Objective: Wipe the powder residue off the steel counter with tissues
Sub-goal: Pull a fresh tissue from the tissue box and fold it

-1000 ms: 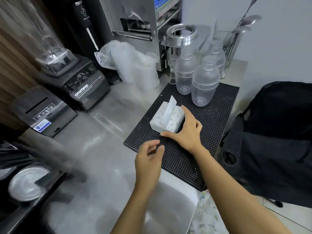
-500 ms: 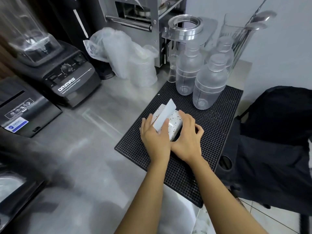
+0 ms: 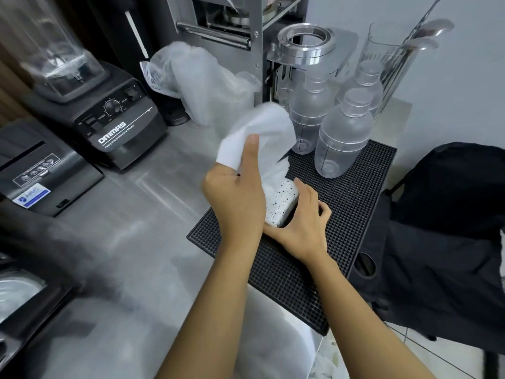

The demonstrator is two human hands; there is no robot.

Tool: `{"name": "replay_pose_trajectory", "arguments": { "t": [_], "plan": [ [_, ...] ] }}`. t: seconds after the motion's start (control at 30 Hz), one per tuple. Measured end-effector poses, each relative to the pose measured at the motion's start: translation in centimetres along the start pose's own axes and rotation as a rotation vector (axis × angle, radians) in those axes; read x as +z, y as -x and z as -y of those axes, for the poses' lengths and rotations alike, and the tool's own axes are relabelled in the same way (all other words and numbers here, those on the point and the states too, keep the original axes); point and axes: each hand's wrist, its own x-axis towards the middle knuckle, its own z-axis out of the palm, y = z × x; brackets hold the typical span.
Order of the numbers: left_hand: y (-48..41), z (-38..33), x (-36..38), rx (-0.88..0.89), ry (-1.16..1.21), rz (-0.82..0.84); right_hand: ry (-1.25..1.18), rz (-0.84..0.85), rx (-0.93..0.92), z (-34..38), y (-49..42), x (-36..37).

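At frame centre my left hand pinches a white tissue (blurred) above the speckled pack; my right hand grips that pack on the black mat.

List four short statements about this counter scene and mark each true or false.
1. The left hand pinches a white tissue above the tissue pack. True.
2. The right hand lies flat on the steel counter. False: it grips the tissue pack.
3. The tissue pack sits on the black mat. True.
4. The blender stands on the mat. False: it stands on the counter, left of the mat.
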Motion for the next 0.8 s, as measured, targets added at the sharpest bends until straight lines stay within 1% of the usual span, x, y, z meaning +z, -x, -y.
{"name": "replay_pose_trajectory", "arguments": {
  "t": [0.07,0.17,0.23,0.3,0.4,0.47,0.57,0.7,0.8],
  "plan": [
    [-0.5,-0.3,-0.7,0.041,0.02,-0.017,0.008,-0.003,0.007,0.0,0.0,0.1],
    [0.1,1.6,-2.8,0.044,-0.125,0.001,0.017,-0.002,0.009,0.2,0.0,0.0],
    [2.1,3.4,-5.2,-0.041,-0.21,0.044,0.016,0.011,0.004,0.1,-0.1,-0.1],
    [5.0,5.0,-8.0,-0.189,-0.194,0.067,0.02,0.017,0.001,0.1,-0.1,-0.2],
    [9.2,6.6,-11.9,-0.429,-0.214,0.016,0.026,0.031,0.006,0.1,-0.1,-0.2],
    [10.8,7.2,-13.6,-0.527,-0.234,-0.031,0.034,0.032,0.012,0.1,-0.2,-0.3],
    [11.9,6.7,-15.2,-0.558,-0.154,-0.097,0.032,0.039,0.003,0.1,0.0,-0.3],
    [12.1,5.9,-16.8,-0.543,-0.109,-0.118,0.001,0.051,-0.036,0.2,0.4,-0.4],
    [12.3,5.4,-18.2,-0.617,-0.031,-0.142,-0.058,-0.002,-0.08,0.4,1.6,-0.8]
  ]
}}
